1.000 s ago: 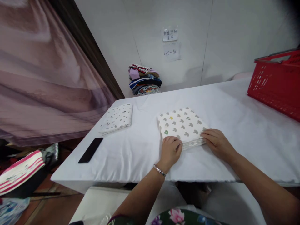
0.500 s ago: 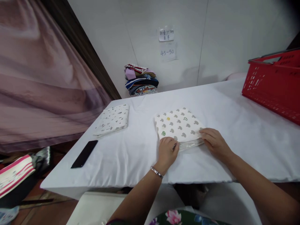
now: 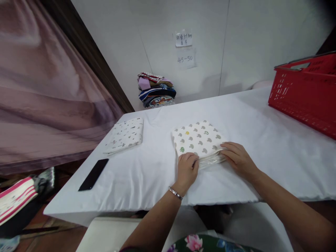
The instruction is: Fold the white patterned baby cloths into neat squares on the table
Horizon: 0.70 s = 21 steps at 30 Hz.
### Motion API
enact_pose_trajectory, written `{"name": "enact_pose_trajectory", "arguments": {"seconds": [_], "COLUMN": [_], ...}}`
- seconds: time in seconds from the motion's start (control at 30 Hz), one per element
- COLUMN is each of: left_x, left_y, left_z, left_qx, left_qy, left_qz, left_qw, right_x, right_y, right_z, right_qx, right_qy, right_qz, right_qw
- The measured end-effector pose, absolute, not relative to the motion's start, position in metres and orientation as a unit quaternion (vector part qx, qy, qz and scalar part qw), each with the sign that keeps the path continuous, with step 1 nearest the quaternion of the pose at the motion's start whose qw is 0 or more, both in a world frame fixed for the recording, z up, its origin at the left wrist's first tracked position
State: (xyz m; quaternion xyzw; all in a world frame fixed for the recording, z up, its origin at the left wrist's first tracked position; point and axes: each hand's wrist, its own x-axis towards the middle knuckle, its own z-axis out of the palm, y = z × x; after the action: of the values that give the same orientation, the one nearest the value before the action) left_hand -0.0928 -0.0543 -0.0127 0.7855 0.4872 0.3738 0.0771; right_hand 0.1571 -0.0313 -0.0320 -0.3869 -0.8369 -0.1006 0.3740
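A folded white cloth [image 3: 198, 138] printed with grey mushrooms and a few green and yellow ones lies on the table. Its layered front edge faces me. My left hand [image 3: 188, 168], wearing a silver bracelet, grips the near left corner with curled fingers; a small dark mark shows at its fingertips, too small to name. At the near right corner, my right hand [image 3: 240, 159] pinches the edge, where the top layer stands slightly raised. The thumbs are partly hidden. A second folded white cloth [image 3: 127, 134] with a small dark print lies apart to the left.
A black phone [image 3: 93, 174] rests near the left edge of the white-covered table [image 3: 147, 182]. On the right stands a red plastic basket [image 3: 304, 94]. Beyond the far edge is a stack of folded fabrics [image 3: 156, 90] against the wall. A pink curtain [image 3: 52, 87] hangs at left.
My right hand has shifted slightly, and the cloth's top layer now gapes a little at the near right corner. My left hand stays at its corner. The whole view has moved slightly.
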Motion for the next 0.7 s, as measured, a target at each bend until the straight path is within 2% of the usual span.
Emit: {"name": "enact_pose_trajectory", "arguments": {"seconds": [0.2,0.7], "left_x": [-0.0935,-0.0927], "left_y": [-0.0526,-0.0555], "left_z": [-0.0153,-0.0133], "left_qx": [0.795,0.820], "left_qy": [0.464,0.458], "left_qz": [0.385,0.340], "left_qw": [0.074,0.048], "right_x": [0.1565,0.1582], "right_y": [-0.0289,-0.0356], "right_z": [-0.0341,-0.0317], "right_qx": [-0.393,-0.394], "right_qy": [-0.842,-0.832], "right_qz": [-0.109,-0.057], "right_qw": [0.353,0.386]}}
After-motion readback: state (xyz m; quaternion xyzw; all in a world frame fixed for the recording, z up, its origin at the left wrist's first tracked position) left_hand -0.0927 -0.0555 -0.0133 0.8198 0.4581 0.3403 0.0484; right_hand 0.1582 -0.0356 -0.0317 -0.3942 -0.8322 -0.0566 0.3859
